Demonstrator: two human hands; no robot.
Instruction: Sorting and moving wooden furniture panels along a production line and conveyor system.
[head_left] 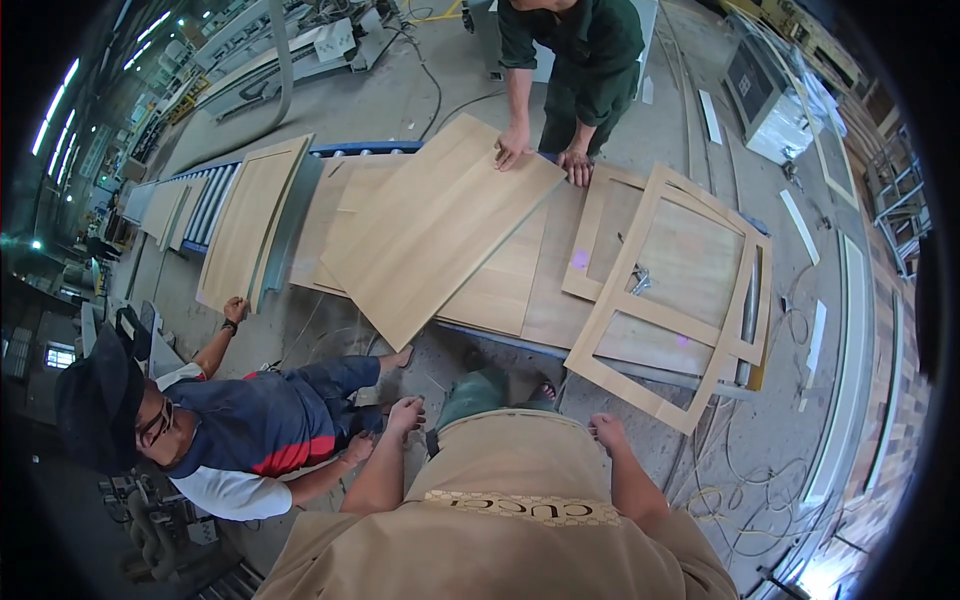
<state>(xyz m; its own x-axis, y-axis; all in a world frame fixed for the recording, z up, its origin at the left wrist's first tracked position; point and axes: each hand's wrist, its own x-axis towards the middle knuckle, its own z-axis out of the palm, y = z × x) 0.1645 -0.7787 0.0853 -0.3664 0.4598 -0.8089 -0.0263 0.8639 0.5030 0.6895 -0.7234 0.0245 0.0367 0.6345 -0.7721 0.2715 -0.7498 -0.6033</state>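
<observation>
My left hand [405,415] is beside my waist, its fingers loosely curled with nothing seen in them. On the other side my right hand [607,432] is also curled, apart from the work. In front of me a large wooden panel [450,220] lies slanted over other panels on a roller conveyor. Across from me a person in dark green rests one hand [513,147] on it, the other hand [577,166] near its right corner. Closer to my right hand lie wooden frames [640,395] with rectangular openings, overlapping, and a small metal tool [640,279] among them.
At left, a person in a dark cap [100,400] grips the edge of a tilted panel [250,220]. The roller conveyor [215,205] runs off to the far left. Cables [745,490] and white strips [800,228] lie on the floor at right. A grey cabinet [765,90] stands beyond.
</observation>
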